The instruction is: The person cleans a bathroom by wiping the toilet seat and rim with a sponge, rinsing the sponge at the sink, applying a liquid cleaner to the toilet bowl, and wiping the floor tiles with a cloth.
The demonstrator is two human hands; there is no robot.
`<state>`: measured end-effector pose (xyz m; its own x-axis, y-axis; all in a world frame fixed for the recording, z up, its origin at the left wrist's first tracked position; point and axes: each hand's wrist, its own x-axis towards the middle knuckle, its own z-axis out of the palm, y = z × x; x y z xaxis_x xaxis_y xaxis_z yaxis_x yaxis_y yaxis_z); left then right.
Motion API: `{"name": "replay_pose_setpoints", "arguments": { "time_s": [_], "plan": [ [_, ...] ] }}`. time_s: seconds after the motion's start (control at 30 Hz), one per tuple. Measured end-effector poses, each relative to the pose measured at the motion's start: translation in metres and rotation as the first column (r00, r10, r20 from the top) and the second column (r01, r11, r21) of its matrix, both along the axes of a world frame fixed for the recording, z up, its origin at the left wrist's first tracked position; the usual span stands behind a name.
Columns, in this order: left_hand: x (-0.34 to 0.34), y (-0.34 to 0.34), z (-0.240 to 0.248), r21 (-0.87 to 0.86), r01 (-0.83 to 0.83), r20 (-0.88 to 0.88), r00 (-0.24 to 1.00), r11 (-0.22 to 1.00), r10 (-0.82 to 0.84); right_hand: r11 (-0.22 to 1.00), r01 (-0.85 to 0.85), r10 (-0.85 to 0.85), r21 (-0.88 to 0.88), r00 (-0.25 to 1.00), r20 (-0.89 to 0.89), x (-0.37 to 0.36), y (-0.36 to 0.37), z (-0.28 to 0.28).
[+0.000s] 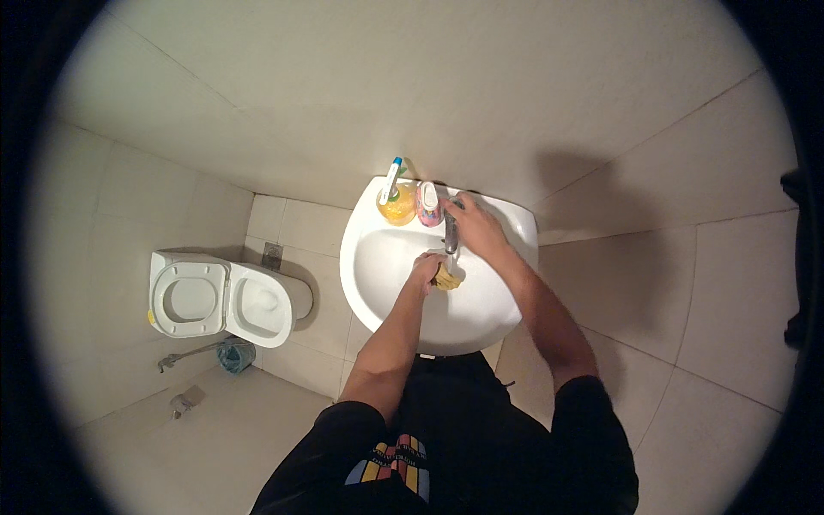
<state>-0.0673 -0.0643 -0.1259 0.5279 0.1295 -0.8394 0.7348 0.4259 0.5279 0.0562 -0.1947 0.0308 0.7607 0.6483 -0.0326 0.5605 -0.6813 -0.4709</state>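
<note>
Over the white sink (493, 319): yellow cloth (446, 279) at the faucet's (451, 238) near end

Head view, the only one. Faucet's long axis runs from the wall side toward the person; crumpled cloth lies just beyond the spout tip, on the person's side, to the right of the left hand (426, 268). Left hand the nearer of the two, closed on the cloth (finger detail partly hidden; cloth too bunched to give a clear long axis). Left forearm comes up from below, leaning slightly right, wrist over the basin. Right hand (477, 227) farther toward the wall, fingers bent over the faucet's wall end; whether they grip or only rest there, cannot tell. Right forearm slants up and leftward. Pink bottle (428, 206) just left of the faucet, yellow pump bottle (396, 209) beside it. Running water: cannot tell
</note>
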Motion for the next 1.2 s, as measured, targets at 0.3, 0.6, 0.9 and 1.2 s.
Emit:
{"name": "replay_pose_setpoints", "arguments": {
  "time_s": [0.3, 0.6, 0.9, 1.2],
  "plan": [
    [-0.013, 0.011, 0.020, -0.018, -0.105, -0.051, 0.993, 0.994, 0.104, 0.945, -0.137, 0.125, -0.298, 0.990, -0.059, 0.036, 0.019, 0.004],
    [-0.034, -0.001, -0.020, -0.625, -0.167, 0.021, 0.973, 0.763, 0.230, 0.829, 0.416, -0.393, 0.374, 0.909, -0.140, -0.071, -0.013, -0.023],
    [-0.001, -0.077, -0.018, -0.407, -0.475, -0.049, 0.864, 0.780, 0.501, 0.389, 0.725, -0.216, 0.569, 0.672, -0.708, -0.149, -0.008, -0.104],
    [0.018, -0.078, 0.023, -0.168, -0.819, -0.258, 0.574, 0.549, 0.777, -0.113, 0.983, -0.040, 0.145, 0.141, -0.989, -0.116, -0.006, -0.088]
  ]
}}
